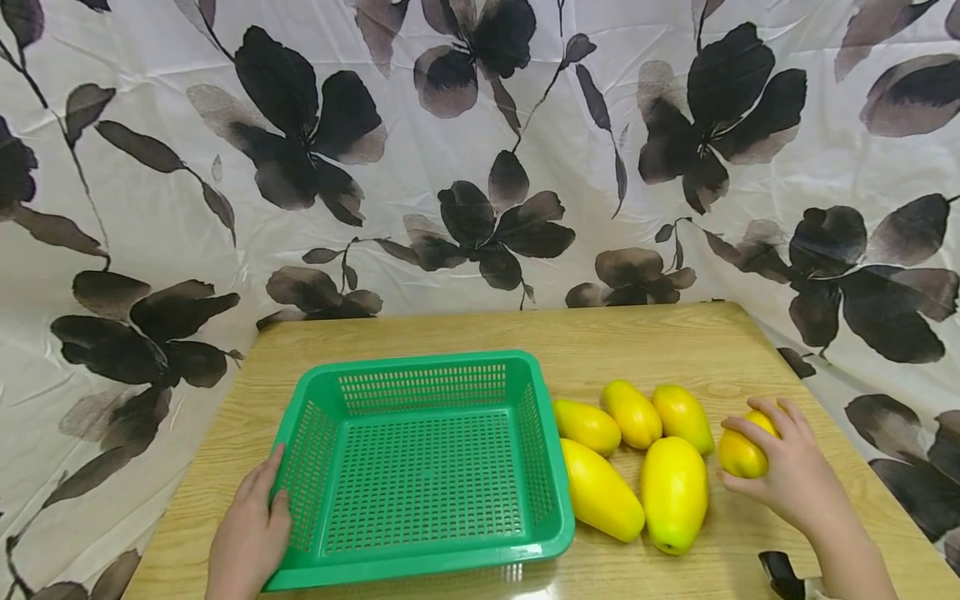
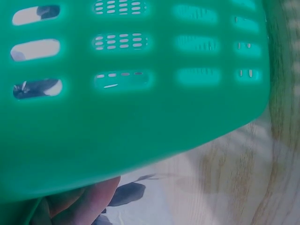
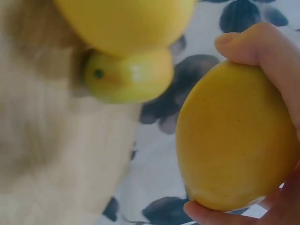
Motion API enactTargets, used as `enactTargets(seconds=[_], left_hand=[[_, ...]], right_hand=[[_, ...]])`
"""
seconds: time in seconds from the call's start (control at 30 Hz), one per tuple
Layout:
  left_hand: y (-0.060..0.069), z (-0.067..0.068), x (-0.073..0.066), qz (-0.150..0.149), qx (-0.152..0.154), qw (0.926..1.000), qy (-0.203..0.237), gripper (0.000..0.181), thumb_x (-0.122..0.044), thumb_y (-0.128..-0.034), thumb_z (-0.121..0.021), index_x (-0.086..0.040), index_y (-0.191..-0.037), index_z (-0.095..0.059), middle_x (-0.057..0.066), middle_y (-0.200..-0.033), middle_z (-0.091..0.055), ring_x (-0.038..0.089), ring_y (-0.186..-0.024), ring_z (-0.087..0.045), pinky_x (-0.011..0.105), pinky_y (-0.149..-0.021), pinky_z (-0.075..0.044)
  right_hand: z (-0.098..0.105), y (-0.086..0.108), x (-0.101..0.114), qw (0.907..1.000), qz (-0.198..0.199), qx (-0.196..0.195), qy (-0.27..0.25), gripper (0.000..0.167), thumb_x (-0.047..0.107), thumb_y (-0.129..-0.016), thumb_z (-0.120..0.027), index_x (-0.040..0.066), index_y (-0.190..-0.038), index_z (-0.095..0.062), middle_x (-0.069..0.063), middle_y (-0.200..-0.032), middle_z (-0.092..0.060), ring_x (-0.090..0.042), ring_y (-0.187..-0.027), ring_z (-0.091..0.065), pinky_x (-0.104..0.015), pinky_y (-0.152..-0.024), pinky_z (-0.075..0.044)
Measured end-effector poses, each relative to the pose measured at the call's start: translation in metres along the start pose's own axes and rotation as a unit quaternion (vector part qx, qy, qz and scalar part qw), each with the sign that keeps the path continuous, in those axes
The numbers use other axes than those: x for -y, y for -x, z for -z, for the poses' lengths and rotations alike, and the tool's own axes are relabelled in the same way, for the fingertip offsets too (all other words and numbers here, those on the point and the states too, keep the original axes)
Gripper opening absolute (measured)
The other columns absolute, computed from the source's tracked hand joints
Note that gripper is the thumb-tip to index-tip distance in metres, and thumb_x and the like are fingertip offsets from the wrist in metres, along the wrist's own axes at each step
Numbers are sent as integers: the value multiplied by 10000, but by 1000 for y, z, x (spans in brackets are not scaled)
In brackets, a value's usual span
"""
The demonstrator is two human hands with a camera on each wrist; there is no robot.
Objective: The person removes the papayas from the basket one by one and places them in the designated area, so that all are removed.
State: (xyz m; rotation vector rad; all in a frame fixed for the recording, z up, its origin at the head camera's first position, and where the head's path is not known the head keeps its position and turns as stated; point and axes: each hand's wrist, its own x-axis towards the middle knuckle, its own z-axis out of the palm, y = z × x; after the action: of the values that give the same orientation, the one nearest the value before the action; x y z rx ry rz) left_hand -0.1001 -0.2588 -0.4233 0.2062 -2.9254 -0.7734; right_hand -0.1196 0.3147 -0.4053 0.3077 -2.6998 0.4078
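Note:
A green plastic basket with slotted walls sits on the table, its mesh floor bare. On its left rim rests my left hand, gripping the edge; the left wrist view shows fingertips at the rim, close up. Toward the table's right side, my right hand holds a yellow mango between thumb and fingers. The right wrist view has this mango large, with other mangoes beyond it. Several yellow mangoes lie grouped between the basket and my right hand.
The wooden table carries everything. Floral cloth hangs behind it and along both sides. Near my right forearm a small black object shows at the bottom edge; its kind is unclear.

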Motion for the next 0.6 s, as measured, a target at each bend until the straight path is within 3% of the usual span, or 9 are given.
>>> enactTargets(seconds=[0.33,0.6], left_hand=[[1,1,0,-16,22,10000,25,558,-49,-919,-387,-43,-1450,-216,333,-1336,-322,536,-1153,-357,663,-837,-343],[1,2,-1,-33,-15,10000,19,558,-43,-913,-388,-38,-1447,-225,326,-1332,-330,529,-1151,-364,652,-836,-350]], right_hand=[[-19,18,-14,9971,-555,494,-175,555,218,-528,-840,83,-1019,-618,-262,-1194,-408,-547,-1128,-262,-732,-797,-271],[-31,29,-19,9952,-641,716,-157,559,223,-516,-842,81,-1013,-631,-265,-1178,-421,-554,-1110,-277,-733,-778,-283]])
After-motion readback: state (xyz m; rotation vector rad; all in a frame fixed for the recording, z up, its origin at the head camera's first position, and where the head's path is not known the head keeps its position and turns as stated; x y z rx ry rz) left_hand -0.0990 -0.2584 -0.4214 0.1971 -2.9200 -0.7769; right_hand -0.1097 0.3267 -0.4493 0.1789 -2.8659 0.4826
